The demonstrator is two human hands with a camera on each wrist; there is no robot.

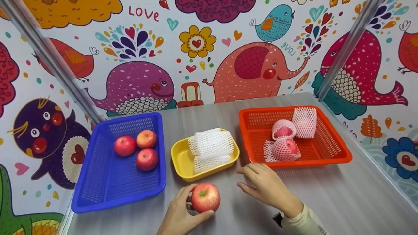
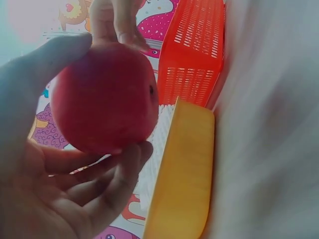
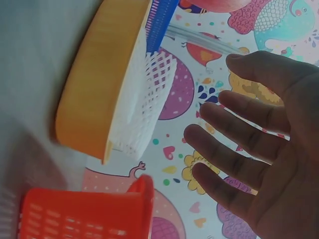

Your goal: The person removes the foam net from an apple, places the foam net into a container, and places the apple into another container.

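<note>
My left hand (image 1: 184, 209) grips a red apple (image 1: 206, 197) between thumb and fingers, in front of the yellow tray. In the left wrist view the apple (image 2: 104, 99) covers much of the palm side. To the right of it, my right hand (image 1: 266, 187) holds nothing; its fingers are spread and relaxed in the right wrist view. White foam net sleeves (image 1: 212, 143) lie stacked in the yellow tray (image 1: 181, 172). Just beyond the right hand stands the red basket (image 1: 326, 160).
The blue basket (image 1: 117, 200) at left holds three bare apples (image 1: 147, 159). Inside the red basket are two apples in pinkish foam nets (image 1: 285, 149) and another net sleeve (image 1: 304, 122). Metal frame posts (image 1: 346, 49) and patterned walls bound the grey table (image 1: 241, 218).
</note>
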